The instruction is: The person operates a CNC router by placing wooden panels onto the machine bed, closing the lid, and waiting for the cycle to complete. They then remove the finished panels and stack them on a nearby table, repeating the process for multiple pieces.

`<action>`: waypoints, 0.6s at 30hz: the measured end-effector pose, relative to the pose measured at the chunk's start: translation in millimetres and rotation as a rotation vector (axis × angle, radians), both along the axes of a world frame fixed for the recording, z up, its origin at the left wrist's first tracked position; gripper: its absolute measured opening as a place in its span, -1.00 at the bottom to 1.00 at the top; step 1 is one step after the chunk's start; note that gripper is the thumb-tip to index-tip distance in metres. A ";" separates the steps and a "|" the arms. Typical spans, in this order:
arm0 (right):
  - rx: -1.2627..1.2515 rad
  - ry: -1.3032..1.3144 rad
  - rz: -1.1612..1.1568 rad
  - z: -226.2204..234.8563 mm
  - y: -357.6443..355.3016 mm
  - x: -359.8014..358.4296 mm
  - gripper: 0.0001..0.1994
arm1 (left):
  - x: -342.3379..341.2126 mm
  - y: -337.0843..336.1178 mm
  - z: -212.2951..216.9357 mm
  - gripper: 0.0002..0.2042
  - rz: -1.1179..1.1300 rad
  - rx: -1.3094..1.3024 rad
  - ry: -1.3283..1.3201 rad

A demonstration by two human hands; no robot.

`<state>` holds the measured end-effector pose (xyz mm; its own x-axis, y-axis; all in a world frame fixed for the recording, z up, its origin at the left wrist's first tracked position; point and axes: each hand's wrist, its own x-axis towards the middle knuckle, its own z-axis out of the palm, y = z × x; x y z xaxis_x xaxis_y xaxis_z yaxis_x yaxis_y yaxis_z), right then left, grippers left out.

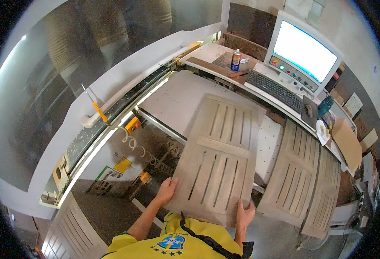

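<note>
A greyish-brown slatted wooden panel, with long narrow slots in two sections and a crossbar between them, stretches out in front of my body. My left hand grips its left edge near the close end. On the opposite edge, close to the bottom corner, my right hand has its thumb on top and its other fingers partly hidden beneath. The far part of the panel lies over a pale machine table; whether it rests on that surface I cannot tell.
Two similar slatted panels stand at the right, and another at lower left. A desk holds a monitor, keyboard, mouse and spray can. An orange-handled screwdriver and coiled hose are by the machine's edge.
</note>
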<state>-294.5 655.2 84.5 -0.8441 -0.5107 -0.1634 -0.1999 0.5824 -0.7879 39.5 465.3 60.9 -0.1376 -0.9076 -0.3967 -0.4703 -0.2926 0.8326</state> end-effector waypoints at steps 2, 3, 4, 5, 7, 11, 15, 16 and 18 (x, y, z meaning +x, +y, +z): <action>-0.051 0.039 0.094 -2.0 -27.8 22.2 -0.49 | 31.2 -13.9 -10.4 -0.45 0.102 0.131 0.104; -0.079 0.060 0.146 3.2 -44.3 31.1 -0.50 | 43.9 -15.7 -16.6 -0.46 0.178 0.166 0.123; -0.004 0.086 0.227 10.9 -60.3 36.6 -0.46 | 55.5 -17.0 -22.7 -0.47 0.254 0.202 0.141; -0.030 0.150 0.250 2.5 -69.9 36.3 -0.45 | 59.2 -17.4 -27.2 -0.48 0.304 0.207 0.226; -0.077 0.278 0.288 -22.9 -89.1 25.7 -0.41 | 44.9 -20.6 -35.6 -0.50 0.396 0.221 0.393; 0.064 0.380 0.415 -3.3 -139.4 -0.5 -0.26 | -23.6 -32.8 -51.9 -0.40 0.558 0.292 0.417; 0.193 0.656 0.155 -36.1 -176.1 -16.6 -0.16 | -108.7 -61.0 -86.8 -0.32 0.122 0.514 0.311; 0.221 0.719 0.088 -47.8 -186.7 -23.5 -0.16 | -120.6 -69.9 -90.6 -0.40 -0.137 0.554 0.292; 0.320 0.580 0.049 -50.1 -206.0 -37.5 -0.13 | -137.6 -101.5 -71.2 -0.51 -0.763 0.557 0.195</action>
